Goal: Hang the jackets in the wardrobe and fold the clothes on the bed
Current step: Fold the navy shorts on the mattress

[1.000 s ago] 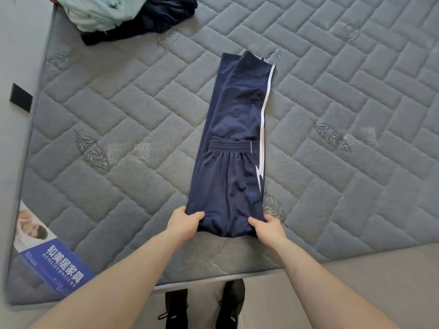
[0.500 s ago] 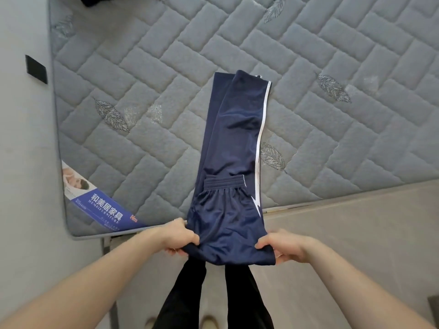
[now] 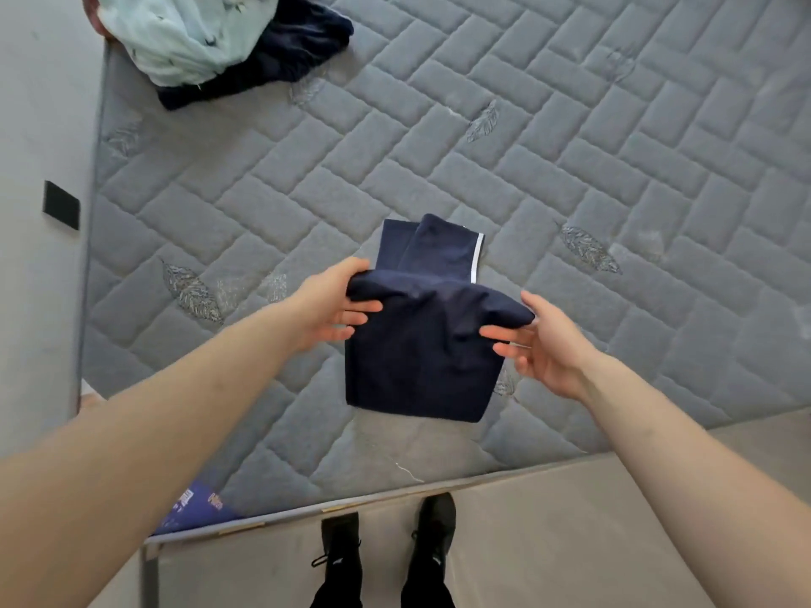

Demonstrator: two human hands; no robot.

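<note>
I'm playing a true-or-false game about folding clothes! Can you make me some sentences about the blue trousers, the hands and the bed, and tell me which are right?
1. Both hands hold the navy trousers. True: the left hand and the right hand grip opposite edges of the fold.
2. The trousers lie on the floor. False: they are on the grey mattress.
3. A pale mint garment lies at the far corner. True.
4. The trousers have a red stripe. False: the stripe is white.
5. The person is barefoot. False: black shoes show.
</note>
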